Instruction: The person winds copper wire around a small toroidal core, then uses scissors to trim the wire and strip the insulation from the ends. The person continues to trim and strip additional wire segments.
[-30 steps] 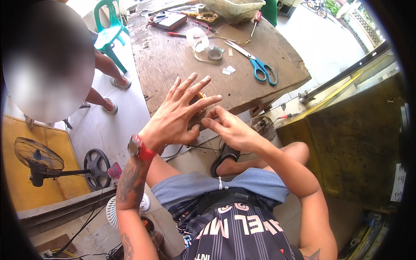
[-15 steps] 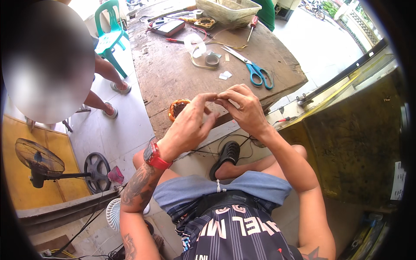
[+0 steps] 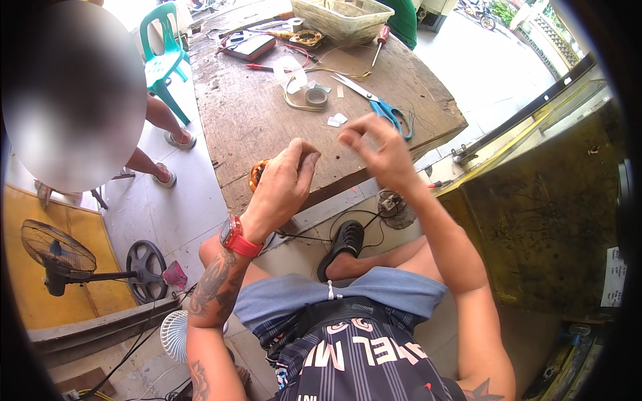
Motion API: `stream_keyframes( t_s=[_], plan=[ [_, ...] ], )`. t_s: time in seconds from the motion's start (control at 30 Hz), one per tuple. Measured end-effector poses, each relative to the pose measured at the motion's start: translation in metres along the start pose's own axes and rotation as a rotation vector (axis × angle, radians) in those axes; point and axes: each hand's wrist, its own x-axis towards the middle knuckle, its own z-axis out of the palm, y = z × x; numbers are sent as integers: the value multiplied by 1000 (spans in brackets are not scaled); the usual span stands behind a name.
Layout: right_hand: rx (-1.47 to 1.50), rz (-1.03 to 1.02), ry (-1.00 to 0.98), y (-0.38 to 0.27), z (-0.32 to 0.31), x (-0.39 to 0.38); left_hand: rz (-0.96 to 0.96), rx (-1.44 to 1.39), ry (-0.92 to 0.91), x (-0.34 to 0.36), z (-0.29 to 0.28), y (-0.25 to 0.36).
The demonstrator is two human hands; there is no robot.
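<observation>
My left hand [image 3: 284, 179], a red watch on its wrist, is above the near edge of the wooden table [image 3: 227, 123]. Its thumb and fingertips are pressed together; anything between them is too small to make out. Partly behind this hand lies an orange ring-shaped part with a dark inside [image 3: 257, 175], like a motor coil. To the right, my right hand [image 3: 382, 152] is raised with fingers curled in a pinch, somewhat smeared by motion. What it holds, if anything, cannot be seen. Just beyond it lie blue-handled scissors [image 3: 388, 112], with small white pieces [image 3: 337, 119] nearby.
A tape roll [image 3: 316, 98], a clear plastic piece [image 3: 289, 72], a red-handled screwdriver [image 3: 380, 45], a meter [image 3: 249, 47] with leads and a plastic basin [image 3: 348, 19] are farther back. A person stands at left near a green chair [image 3: 164, 57]. Cables [image 3: 334, 230] lie on the floor.
My hands were together at the fingertips and are now apart. The left has drawn back to the left, the right has shifted right. The view has moved slightly.
</observation>
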Motion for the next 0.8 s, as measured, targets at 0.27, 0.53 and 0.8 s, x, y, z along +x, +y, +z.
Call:
stream_keyframes(
  t_s=[0.27, 0.53, 0.8],
  plan=[
    [-793, 314, -125, 107, -33, 67, -152, -43, 46, 0, 11, 2],
    [-437, 502, -263, 87, -75, 86, -202, -8, 47, 1, 15, 4],
    [405, 687, 131, 42, -118, 15, -201, 7, 59, 2, 13, 7]
  ],
)
